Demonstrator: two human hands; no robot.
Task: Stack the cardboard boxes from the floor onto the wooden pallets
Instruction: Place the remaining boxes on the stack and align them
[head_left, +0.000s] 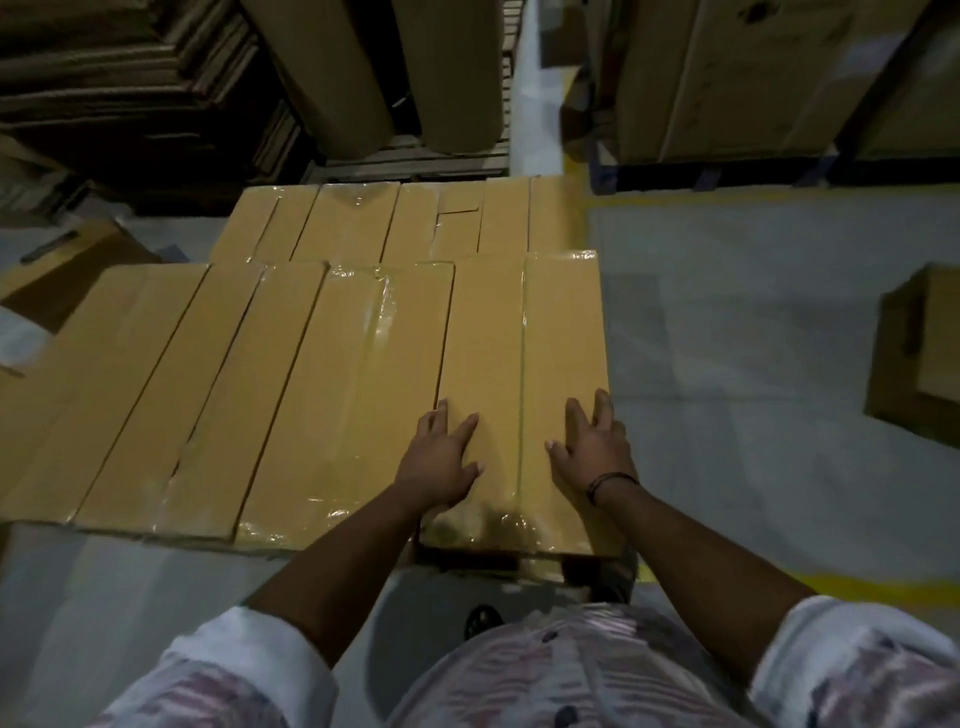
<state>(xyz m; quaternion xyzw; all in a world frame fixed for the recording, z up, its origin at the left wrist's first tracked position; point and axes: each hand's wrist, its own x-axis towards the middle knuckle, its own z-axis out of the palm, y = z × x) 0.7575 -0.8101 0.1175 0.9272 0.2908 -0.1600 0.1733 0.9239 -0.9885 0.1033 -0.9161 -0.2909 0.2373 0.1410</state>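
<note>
A long taped cardboard box (519, 338) lies at the right end of a near row of similar boxes (208, 395). Both my hands rest flat on its near end. My left hand (441, 460) lies on its left half with fingers spread. My right hand (589, 444) lies on its right half, fingers reaching its right edge. A second row of boxes (384, 221) lies behind. The pallet under them is hidden.
A loose cardboard box (919, 358) stands on the grey floor at the right. Another brown box (67, 270) lies at the far left. Flat cardboard stacks (130, 93) and large cartons (753, 73) line the back. A yellow floor line (831, 587) runs near my right arm.
</note>
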